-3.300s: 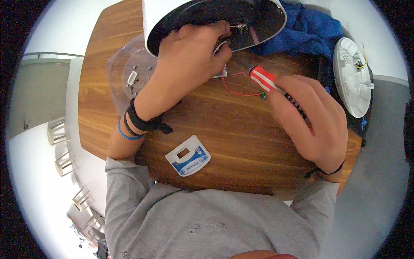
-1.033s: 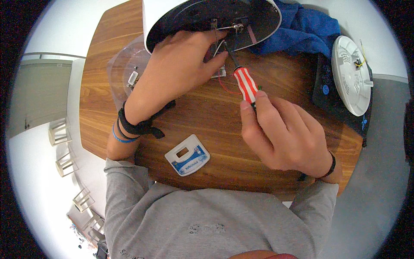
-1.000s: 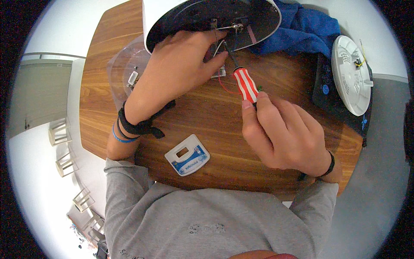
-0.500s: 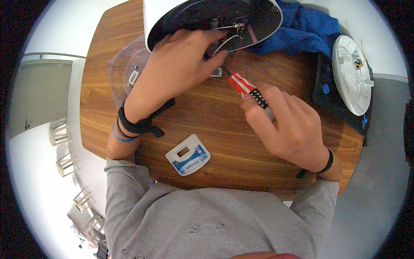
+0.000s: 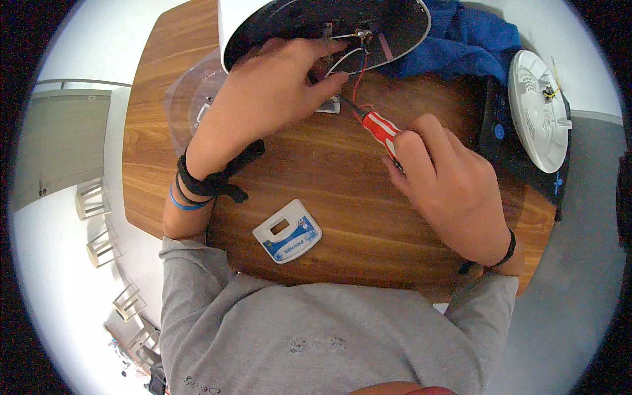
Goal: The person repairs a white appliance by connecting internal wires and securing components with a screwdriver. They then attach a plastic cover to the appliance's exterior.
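Wood-grain worktop (image 5: 368,217): right grip (image 5: 454,191) clasps a red-and-white screwdriver (image 5: 380,128); left grip (image 5: 276,92), ahead-left of it, partly inside black-lined housing (image 5: 296,23), hold not discernible.

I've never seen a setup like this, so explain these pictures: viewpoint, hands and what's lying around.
There is no machine here; the grips are a person's two bare hands. A wide fisheye camera on the person's head looks down, so straight edges bend near the rim.

The right grip holds a red-and-white screwdriver, pointing toward the left grip. That one reaches into an open housing, white outside and black inside; what its fingers hold is hard to tell.

On the wooden table lies a small white panel with a blue label. Farther right is a round white cover.
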The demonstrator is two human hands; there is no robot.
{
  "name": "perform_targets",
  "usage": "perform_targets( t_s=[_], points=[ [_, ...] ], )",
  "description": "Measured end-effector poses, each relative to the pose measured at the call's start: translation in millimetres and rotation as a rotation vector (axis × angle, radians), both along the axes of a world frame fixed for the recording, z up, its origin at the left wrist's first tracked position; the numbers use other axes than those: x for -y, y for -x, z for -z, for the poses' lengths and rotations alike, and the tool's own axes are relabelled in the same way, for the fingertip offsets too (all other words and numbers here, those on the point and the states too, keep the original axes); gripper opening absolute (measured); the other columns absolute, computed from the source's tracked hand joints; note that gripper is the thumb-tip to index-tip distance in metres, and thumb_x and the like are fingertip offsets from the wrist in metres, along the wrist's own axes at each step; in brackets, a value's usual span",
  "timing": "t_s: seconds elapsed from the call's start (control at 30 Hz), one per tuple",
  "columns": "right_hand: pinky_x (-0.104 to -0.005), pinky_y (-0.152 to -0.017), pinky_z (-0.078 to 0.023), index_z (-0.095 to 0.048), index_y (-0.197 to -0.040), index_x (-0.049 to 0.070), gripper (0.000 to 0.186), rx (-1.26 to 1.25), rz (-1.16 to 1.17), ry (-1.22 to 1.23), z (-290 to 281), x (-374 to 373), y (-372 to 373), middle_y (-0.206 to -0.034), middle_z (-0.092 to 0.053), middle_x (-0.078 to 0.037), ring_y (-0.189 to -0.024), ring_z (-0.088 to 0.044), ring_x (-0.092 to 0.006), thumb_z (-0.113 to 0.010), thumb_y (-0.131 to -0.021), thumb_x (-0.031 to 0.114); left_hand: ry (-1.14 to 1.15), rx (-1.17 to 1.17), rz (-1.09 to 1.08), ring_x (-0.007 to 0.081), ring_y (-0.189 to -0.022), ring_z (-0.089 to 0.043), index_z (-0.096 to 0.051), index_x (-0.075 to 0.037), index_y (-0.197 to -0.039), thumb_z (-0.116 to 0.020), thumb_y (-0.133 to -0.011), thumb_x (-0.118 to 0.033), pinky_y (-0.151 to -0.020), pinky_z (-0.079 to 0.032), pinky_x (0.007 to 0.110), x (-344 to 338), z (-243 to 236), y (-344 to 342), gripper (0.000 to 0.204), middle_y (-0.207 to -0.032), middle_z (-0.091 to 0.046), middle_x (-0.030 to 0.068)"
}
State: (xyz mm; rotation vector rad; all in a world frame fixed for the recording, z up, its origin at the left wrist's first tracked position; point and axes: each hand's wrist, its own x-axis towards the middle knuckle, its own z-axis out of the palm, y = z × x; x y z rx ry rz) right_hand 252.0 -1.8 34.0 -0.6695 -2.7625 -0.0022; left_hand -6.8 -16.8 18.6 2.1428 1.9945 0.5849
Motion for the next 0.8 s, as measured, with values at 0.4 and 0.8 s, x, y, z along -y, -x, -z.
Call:
perform_targets(
  t_s=[0.4,0.8],
  points=[
    [-0.0371,-0.064,-0.063,-0.058,-0.118,0.001,0.024,0.319,0.006,0.133,9.5,-7.7,-16.8,-0.110,-0.061,-0.017,-0.090,-0.072,-0.0304,-0.063,-0.096,0.010,0.068,0.070,0.039,0.0350,-0.088,-0.076,-0.071,-0.012,-0.133,-0.075,-0.095,-0.031,-0.080,-0.060,0.045,-3.0,-1.7,5.4,0.043,-0.093,-0.077,0.0150],
    [-0.0491,-0.084,-0.059,-0.057,-0.122,-0.001,0.041,0.436,-0.002,0.335,15.3,-25.0,-13.6,-0.113,-0.064,-0.021,-0.100,-0.069,-0.0409,-0.074,-0.090,0.015,0.184,0.110,0.082,0.0310,-0.095,-0.076,-0.065,-0.013,-0.144,-0.073,-0.100,-0.036,-0.086,-0.060,0.041,-0.1,-8.3,9.5,0.050,-0.106,-0.077,0.0171]
  ],
)
